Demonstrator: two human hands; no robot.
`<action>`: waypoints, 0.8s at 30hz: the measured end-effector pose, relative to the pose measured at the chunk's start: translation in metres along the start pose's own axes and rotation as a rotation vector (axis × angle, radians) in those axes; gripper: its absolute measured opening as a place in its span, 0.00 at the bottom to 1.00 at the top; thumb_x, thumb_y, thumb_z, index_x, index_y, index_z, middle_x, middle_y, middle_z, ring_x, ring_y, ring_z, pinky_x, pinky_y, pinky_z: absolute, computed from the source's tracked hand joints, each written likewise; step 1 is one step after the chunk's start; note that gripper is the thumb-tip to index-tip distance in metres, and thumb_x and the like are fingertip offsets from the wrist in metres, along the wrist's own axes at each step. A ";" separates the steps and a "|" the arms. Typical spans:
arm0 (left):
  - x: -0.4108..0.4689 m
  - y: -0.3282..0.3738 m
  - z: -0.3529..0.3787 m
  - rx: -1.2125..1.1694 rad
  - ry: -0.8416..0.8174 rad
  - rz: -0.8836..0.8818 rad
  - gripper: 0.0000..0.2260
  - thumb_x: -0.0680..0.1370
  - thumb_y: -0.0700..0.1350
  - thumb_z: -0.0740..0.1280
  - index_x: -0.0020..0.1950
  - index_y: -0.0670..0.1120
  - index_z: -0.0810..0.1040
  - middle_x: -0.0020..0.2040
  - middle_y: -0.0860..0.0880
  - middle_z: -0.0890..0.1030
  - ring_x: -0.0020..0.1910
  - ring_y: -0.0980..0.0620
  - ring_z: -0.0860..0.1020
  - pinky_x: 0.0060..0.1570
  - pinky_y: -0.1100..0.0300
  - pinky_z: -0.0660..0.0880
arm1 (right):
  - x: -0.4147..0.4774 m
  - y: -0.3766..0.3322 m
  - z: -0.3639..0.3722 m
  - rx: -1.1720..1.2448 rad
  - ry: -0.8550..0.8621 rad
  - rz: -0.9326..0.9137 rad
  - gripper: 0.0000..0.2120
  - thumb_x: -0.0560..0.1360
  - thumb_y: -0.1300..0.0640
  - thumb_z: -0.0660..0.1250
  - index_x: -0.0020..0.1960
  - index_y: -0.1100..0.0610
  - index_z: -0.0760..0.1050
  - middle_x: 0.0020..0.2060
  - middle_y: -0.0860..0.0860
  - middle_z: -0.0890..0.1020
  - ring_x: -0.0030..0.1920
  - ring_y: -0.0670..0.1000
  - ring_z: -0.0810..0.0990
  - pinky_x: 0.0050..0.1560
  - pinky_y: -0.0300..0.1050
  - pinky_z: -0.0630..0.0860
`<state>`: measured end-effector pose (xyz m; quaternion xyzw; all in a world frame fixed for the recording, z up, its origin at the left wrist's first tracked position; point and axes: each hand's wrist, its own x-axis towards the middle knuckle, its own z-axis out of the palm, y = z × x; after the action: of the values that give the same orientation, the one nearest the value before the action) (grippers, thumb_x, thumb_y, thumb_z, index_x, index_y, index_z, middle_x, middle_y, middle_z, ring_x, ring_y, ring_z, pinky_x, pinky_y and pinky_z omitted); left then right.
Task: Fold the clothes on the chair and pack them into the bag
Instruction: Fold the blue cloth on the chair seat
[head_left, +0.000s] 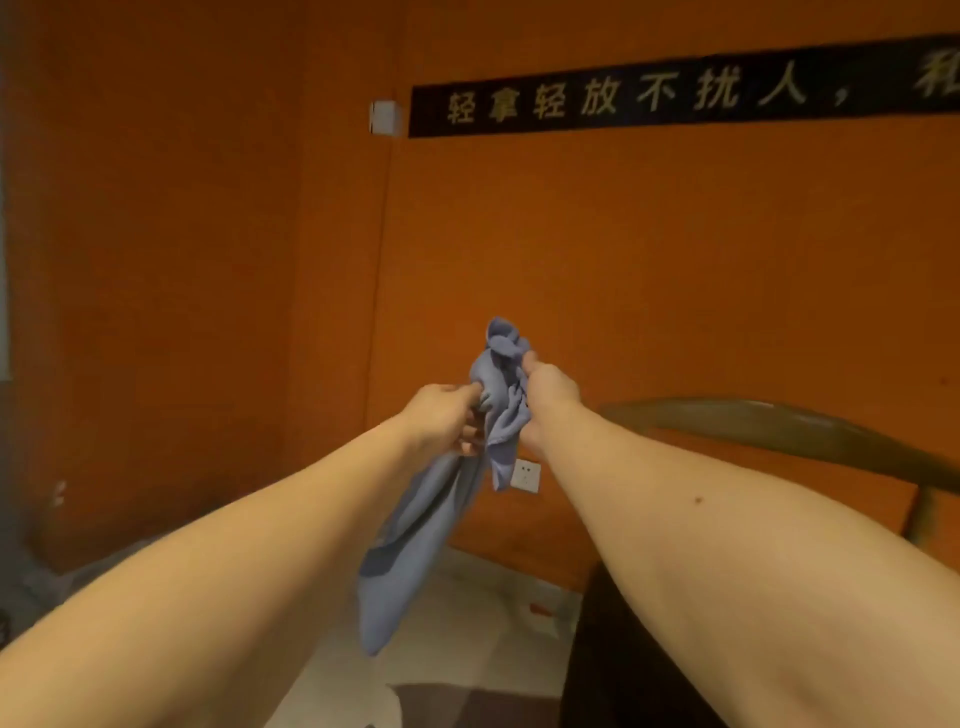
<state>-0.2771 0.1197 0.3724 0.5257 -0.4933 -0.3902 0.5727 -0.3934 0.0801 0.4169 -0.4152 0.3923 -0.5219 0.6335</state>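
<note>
In front of the orange wall, raised clear of the furniture, both hands are meeting on one bunched blue-grey garment (405, 561). The left hand (441, 415) is curling its fingers into the cloth from the side and pinching a gather. The right hand (550, 389) is closing round the upper part, with a knot of fabric poking out above the fist. Neither hand is open. The garment is hanging from the two grips as a twisted rope, its tail dangling free above the tiled floor (467, 613) and touching nothing. Likely reason: it is being held high so its own weight pulls it straight and an edge can be found before folding. The grips are sitting close together, so nothing is spreading yet. The chair (779, 421) is showing its curved wooden back to the right, beyond the right forearm. A dark mass is lying under that forearm; I cannot tell whether it is the seat or more clothes. The bag is not in view. A wall socket (525, 475) is peeking out beside the cloth.
</note>
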 end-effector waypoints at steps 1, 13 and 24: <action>-0.018 0.024 0.006 0.046 0.025 0.028 0.14 0.85 0.49 0.63 0.46 0.40 0.74 0.31 0.45 0.71 0.28 0.48 0.68 0.32 0.56 0.69 | -0.017 -0.022 -0.006 -0.003 -0.027 0.004 0.23 0.87 0.49 0.54 0.78 0.59 0.62 0.78 0.58 0.65 0.77 0.58 0.66 0.72 0.53 0.67; -0.185 0.133 0.082 0.171 -0.022 0.224 0.18 0.76 0.50 0.71 0.63 0.47 0.74 0.60 0.46 0.78 0.53 0.46 0.79 0.46 0.53 0.76 | -0.200 -0.124 -0.119 -0.289 -0.063 -0.120 0.22 0.82 0.45 0.65 0.67 0.61 0.76 0.57 0.59 0.84 0.58 0.61 0.84 0.59 0.58 0.81; -0.269 0.119 0.196 0.173 -0.334 0.159 0.15 0.80 0.54 0.71 0.62 0.47 0.80 0.54 0.47 0.85 0.52 0.49 0.84 0.46 0.55 0.81 | -0.309 -0.134 -0.255 -0.568 -0.042 0.004 0.24 0.81 0.45 0.66 0.67 0.64 0.76 0.40 0.56 0.85 0.34 0.55 0.84 0.32 0.46 0.80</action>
<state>-0.5333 0.3536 0.4402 0.4602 -0.6532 -0.3818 0.4646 -0.7212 0.3404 0.4738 -0.5861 0.5104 -0.3809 0.5009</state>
